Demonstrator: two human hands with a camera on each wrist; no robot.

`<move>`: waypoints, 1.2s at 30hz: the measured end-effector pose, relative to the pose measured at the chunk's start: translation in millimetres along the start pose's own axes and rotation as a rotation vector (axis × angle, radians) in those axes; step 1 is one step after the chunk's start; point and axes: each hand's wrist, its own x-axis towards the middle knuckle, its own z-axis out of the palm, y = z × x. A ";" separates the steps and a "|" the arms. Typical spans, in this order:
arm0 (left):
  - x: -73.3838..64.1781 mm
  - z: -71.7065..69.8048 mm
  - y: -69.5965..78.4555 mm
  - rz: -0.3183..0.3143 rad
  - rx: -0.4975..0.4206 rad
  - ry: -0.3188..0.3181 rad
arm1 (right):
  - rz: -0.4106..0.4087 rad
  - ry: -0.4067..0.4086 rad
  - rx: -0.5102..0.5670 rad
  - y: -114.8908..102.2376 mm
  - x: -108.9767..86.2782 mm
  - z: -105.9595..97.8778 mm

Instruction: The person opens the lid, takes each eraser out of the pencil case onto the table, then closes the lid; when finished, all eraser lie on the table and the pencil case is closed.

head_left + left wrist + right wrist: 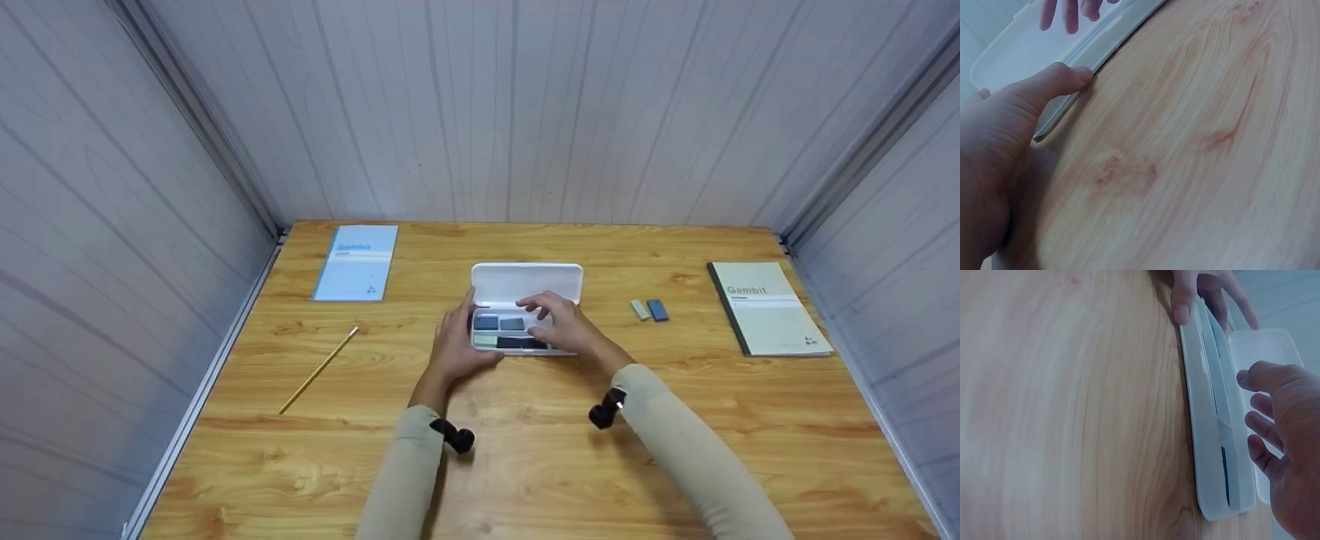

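A white pencil case [526,283] lies on the table with its lid tipped back. Inside show a blue block [486,322], a grey-blue block [512,324], a pale green block [485,341] and a dark strip [517,343]. My left hand [454,346] holds the case's left end, its thumb [1064,79] along the front wall and its fingers at the side and back. Over the right half of the case hovers my right hand [564,324], fingers loosely bent and apart, nothing between them. It hides part of the compartments.
Right of the case lie a pale green eraser [640,310] and a blue eraser [658,310]. Farther right is a cream notebook [769,309]. A light blue notebook [356,264] lies at the back left, with a yellow pencil [319,370] nearer the front.
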 end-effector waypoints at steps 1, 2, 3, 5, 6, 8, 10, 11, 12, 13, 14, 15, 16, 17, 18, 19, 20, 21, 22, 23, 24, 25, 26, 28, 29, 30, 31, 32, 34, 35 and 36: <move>-0.1 0.0 0.1 -0.001 0.002 0.001 | -0.010 -0.001 0.004 0.8 1.5 1.9; -0.4 -0.1 0.3 -0.004 0.002 0.000 | -0.036 -0.001 0.009 11.2 5.0 5.8; -0.7 -0.3 0.6 -0.006 0.002 0.000 | -0.065 -0.001 0.014 22.5 8.6 10.0; -1.1 -0.6 0.8 -0.008 -0.003 -0.001 | -0.103 0.004 0.016 30.1 12.0 14.7; -1.2 -0.7 0.8 -0.006 -0.004 -0.001 | -0.126 0.014 0.008 33.7 13.4 17.3; -1.3 -0.6 0.5 -0.001 -0.004 0.000 | -0.142 0.023 0.012 34.1 14.8 20.3; -1.1 -0.4 -0.1 0.007 -0.002 0.003 | -0.111 0.030 0.017 13.2 10.8 18.4; -1.0 -0.3 -0.4 0.011 0.000 0.005 | -0.105 0.032 0.018 11.9 11.0 19.3; -0.9 -0.2 -0.8 0.014 0.004 0.007 | -0.085 0.027 0.025 6.6 10.2 19.0; -0.7 -0.1 -1.3 0.018 0.006 0.009 | -0.065 0.022 0.029 2.9 9.9 19.0; -0.6 0.0 -1.7 0.025 0.012 0.014 | -0.052 0.019 0.028 1.9 10.0 19.6; -0.4 0.1 -1.9 0.028 0.013 0.014 | -0.037 0.013 0.024 0.6 10.2 20.3; -0.2 0.1 -2.1 0.028 0.015 0.013 | -0.019 0.006 0.021 -0.4 10.2 20.7; -0.1 0.1 -2.1 0.029 0.018 0.013 | -0.004 0.000 0.020 -1.1 10.3 21.1; 0.1 0.2 -2.1 0.030 0.019 0.013 | 0.011 -0.006 0.019 -1.4 10.5 21.6; 0.2 0.2 -2.1 0.031 0.019 0.012 | 0.025 -0.011 0.022 -2.0 10.5 21.9; 0.3 0.1 -1.8 0.032 0.020 0.013 | 0.037 -0.016 0.024 -2.3 10.7 22.2; 0.3 0.1 -1.5 0.028 0.020 0.009 | 0.047 -0.018 0.025 -2.5 10.8 22.6; 0.2 0.0 -1.3 0.027 0.022 0.008 | 0.058 -0.019 0.030 -2.8 10.6 22.9; 0.0 -0.2 -1.0 0.027 0.024 0.007 | 0.062 -0.020 0.032 -2.7 10.6 23.4; 0.0 -0.2 -0.7 0.028 0.024 0.006 | 0.063 -0.020 0.030 -2.6 10.3 23.8; -0.1 -0.3 -0.6 0.028 0.025 0.005 | 0.064 -0.018 0.028 -2.6 10.1 24.4; -0.3 -0.5 -0.3 0.027 0.025 0.003 | 0.060 -0.016 0.025 -2.4 9.9 25.0; -0.5 -0.5 0.0 0.025 0.025 -0.001 | 0.056 -0.011 0.023 -2.4 9.5 26.1; -0.6 -0.6 0.1 0.024 0.024 -0.002 | 0.054 -0.010 0.022 -2.4 9.6 26.7; -0.6 -0.7 0.1 0.023 0.020 -0.001 | 0.052 -0.008 0.021 -2.4 9.9 27.3; -0.7 -0.7 0.1 0.021 0.019 -0.001 | 0.050 -0.007 0.020 -2.3 10.5 28.0; -0.9 -0.7 0.2 0.019 0.019 0.000 | 0.048 -0.007 0.021 -2.0 11.2 28.6; -0.6 -0.4 0.1 0.020 0.021 0.002 | 0.033 -0.004 0.018 1.1 13.3 30.5; -0.6 -0.7 0.0 0.020 0.021 0.002 | 0.027 -0.003 0.019 2.4 14.5 31.3; -0.6 -0.7 0.1 0.020 0.023 0.002 | 0.018 0.000 0.019 5.0 15.9 32.5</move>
